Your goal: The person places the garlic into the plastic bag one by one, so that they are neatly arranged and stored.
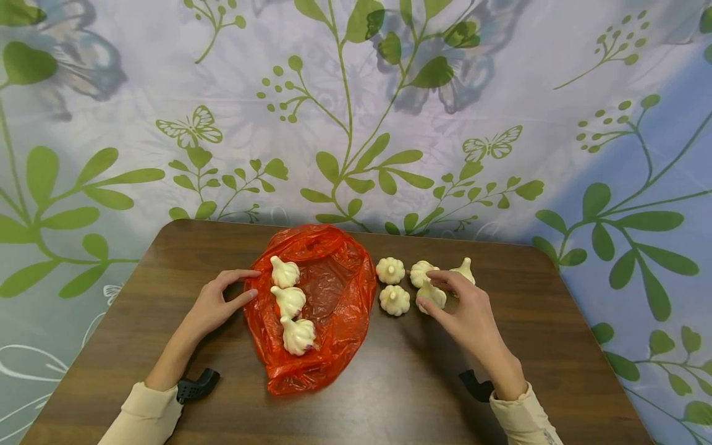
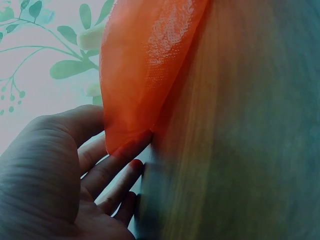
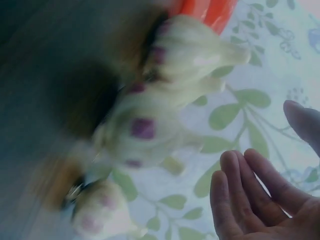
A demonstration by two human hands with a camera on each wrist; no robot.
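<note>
A crumpled red plastic bag (image 1: 345, 334) lies spread on the table, with three white garlic bulbs (image 1: 289, 301) in a column on its left part. My left hand (image 1: 214, 303) is at the bag's left edge, thumb and index finger apart; the left wrist view shows the bag's film (image 2: 145, 75) against its extended fingers. To the right of the bag stand several more garlic bulbs (image 1: 395, 300). My right hand (image 1: 464, 312) hovers over the nearest right one (image 1: 431, 298), thumb and fingers spread around it. In the right wrist view, those fingers (image 3: 240, 200) look straight and apart from the blurred bulbs (image 3: 150, 125).
The brown wooden table (image 1: 411, 383) ends at a wall covering (image 1: 356, 111) printed with green leaves and butterflies. One garlic bulb (image 1: 464, 270) stands farther back, partly behind the right hand. A black wrist device (image 1: 198, 384) sits at the left cuff.
</note>
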